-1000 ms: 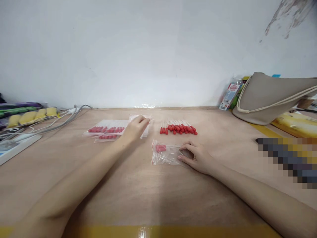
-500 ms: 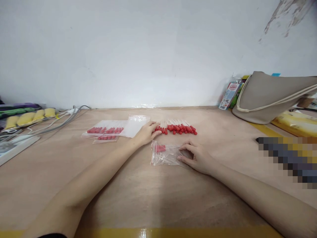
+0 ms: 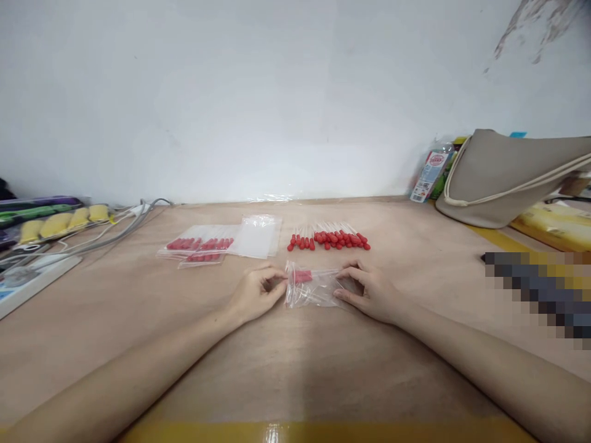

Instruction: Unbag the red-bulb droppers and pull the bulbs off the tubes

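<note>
A clear zip bag (image 3: pixel 318 296) lies flat on the table between my two hands, with red-tipped white sticks (image 3: pixel 303 276) inside. My left hand (image 3: pixel 259 293) is at its left edge, thumb and forefinger pinched together on the plastic. At the bag's other end, my right hand (image 3: pixel 369 290) grips the film between curved fingers and thumb. Just beyond the bag is a loose row of red-headed sticks (image 3: pixel 341 239), their pale shafts pointing to the wall. Whether a small stick is hidden within my left fingers cannot be made out.
To the left lie filled bags (image 3: pixel 198 244) of red-tipped sticks, overlapped by flat white bags (image 3: pixel 256 235). A power strip (image 3: pixel 41 280) with cables sits far left. On the right stand a grey-beige bag (image 3: pixel 503 178) and a labelled bottle (image 3: pixel 431 175), near a blurred dark object (image 3: pixel 535 292).
My left hand has come back from the row of sticks, down and left to the bag's left edge. The right hand has stayed at the bag's right end.
</note>
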Action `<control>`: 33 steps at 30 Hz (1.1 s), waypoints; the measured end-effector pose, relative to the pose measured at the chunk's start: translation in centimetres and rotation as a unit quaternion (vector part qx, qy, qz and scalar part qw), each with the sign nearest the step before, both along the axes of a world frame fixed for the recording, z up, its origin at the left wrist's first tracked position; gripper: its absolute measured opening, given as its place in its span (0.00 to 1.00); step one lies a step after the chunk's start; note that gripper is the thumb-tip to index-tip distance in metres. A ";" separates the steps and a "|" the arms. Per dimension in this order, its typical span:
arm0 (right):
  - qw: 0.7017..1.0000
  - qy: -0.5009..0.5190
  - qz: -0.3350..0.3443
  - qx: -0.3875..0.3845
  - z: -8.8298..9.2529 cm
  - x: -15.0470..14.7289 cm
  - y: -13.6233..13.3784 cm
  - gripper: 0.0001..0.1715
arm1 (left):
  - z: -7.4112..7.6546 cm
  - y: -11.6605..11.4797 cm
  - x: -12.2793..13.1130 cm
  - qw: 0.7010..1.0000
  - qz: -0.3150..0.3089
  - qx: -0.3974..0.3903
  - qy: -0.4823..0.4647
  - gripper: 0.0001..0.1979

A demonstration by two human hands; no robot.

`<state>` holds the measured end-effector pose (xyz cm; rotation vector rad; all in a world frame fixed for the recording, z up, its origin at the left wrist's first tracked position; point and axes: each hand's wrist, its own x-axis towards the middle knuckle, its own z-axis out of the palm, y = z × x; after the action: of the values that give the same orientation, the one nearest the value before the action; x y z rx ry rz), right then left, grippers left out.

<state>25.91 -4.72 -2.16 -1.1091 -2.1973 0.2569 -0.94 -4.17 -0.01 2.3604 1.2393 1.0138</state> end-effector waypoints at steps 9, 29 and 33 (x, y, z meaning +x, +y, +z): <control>0.999 -0.016 0.027 -0.009 0.3 0.2 0.1 0.15 | 0.4 1.4 1.5 0.994 -0.044 -0.088 0.049 0.16; 0.999 -0.029 0.030 0.015 0.2 0.2 0.0 0.15 | 3.2 2.3 -1.6 0.966 -0.028 -0.231 -0.113 0.15; 0.999 -0.026 0.022 0.011 0.1 0.1 0.0 0.15 | 7.1 3.2 -4.4 0.969 0.029 -0.201 -0.143 0.19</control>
<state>26.02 -4.74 -2.05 -1.0670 -2.2680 0.2256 -5.37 -0.93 7.05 1.8125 1.2652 0.9715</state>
